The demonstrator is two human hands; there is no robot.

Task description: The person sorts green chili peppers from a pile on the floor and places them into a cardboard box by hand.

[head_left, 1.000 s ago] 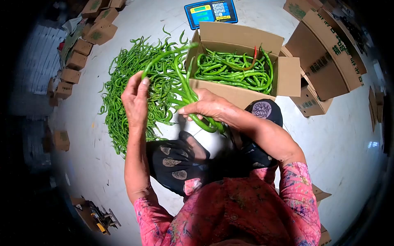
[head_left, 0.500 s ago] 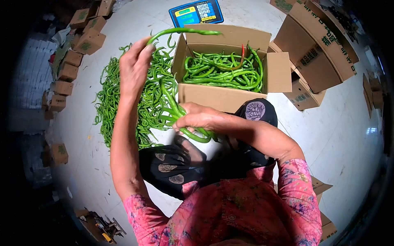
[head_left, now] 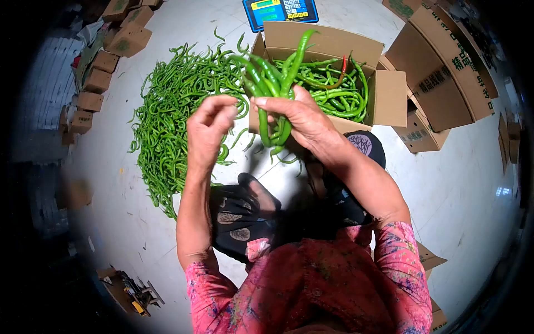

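Observation:
My right hand (head_left: pixel 306 118) is wrapped round a bunch of long green peppers (head_left: pixel 286 89), held upright in front of the open cardboard box (head_left: pixel 392 99). Close by on the left, my left hand (head_left: pixel 212 123) is raised with its fingers curled and blurred; whether anything is between them is hidden. Beneath and beyond it a wide heap of green peppers (head_left: pixel 172 111) lies on the floor. Inside the box are more green peppers (head_left: pixel 345 103) and a red one (head_left: pixel 343 69).
A blue scale (head_left: pixel 281 12) stands behind the box. Large printed cartons (head_left: pixel 439 72) lean at the right. Small cardboard boxes (head_left: pixel 98 81) line the left side. Tools (head_left: pixel 139 294) lie at the lower left.
The long pepper has left my left hand, which has come down beside my right hand. My right hand has risen toward the box, its bunch now upright.

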